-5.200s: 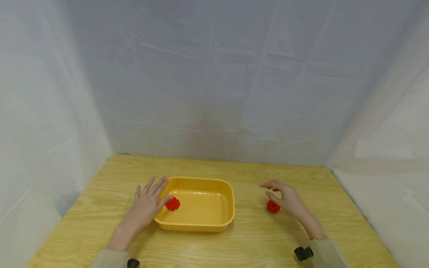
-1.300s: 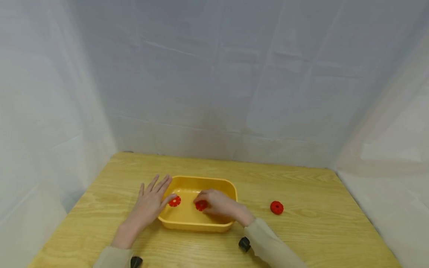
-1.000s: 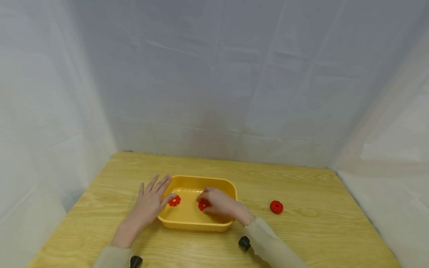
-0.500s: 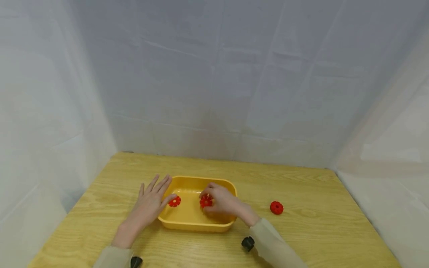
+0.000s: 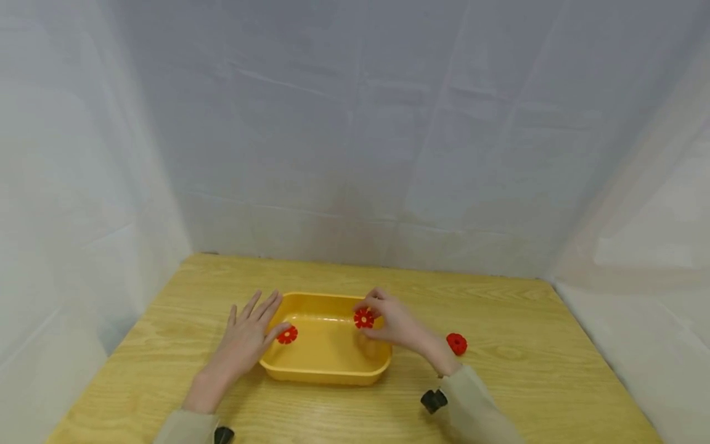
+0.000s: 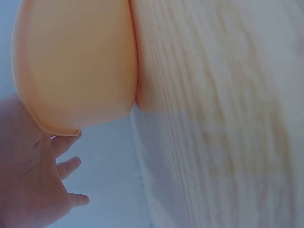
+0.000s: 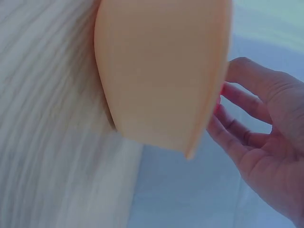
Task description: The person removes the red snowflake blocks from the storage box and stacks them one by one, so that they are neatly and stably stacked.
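In the head view, a red flower-shaped piece (image 5: 363, 318) is seen pinched between the thumb and fingers of the right hand (image 5: 398, 325), held over the right end of the yellow tray (image 5: 327, 372), which lies low in the middle of the frame. The left hand (image 5: 246, 341) is laid flat against the tray's left rim, its fingers straight and spread, the thumb tip touching a second red flower piece (image 5: 287, 335) lying inside the tray. A red round piece (image 5: 457, 343) is seen on the wooden table (image 5: 532, 357), right of the tray and just beside the right wrist.

Only the tray's outer wall (image 6: 76, 61) and spread fingertips at the lower left are shown by the left wrist view. In the right wrist view the tray's underside (image 7: 161, 71) fills the upper middle, and the curled fingers (image 7: 247, 137) are seen at the right edge; merely a faint red tinge beside the tray rim marks the held piece, which is otherwise hidden. Both wrist views are blurred. No writing or label can be made out anywhere.
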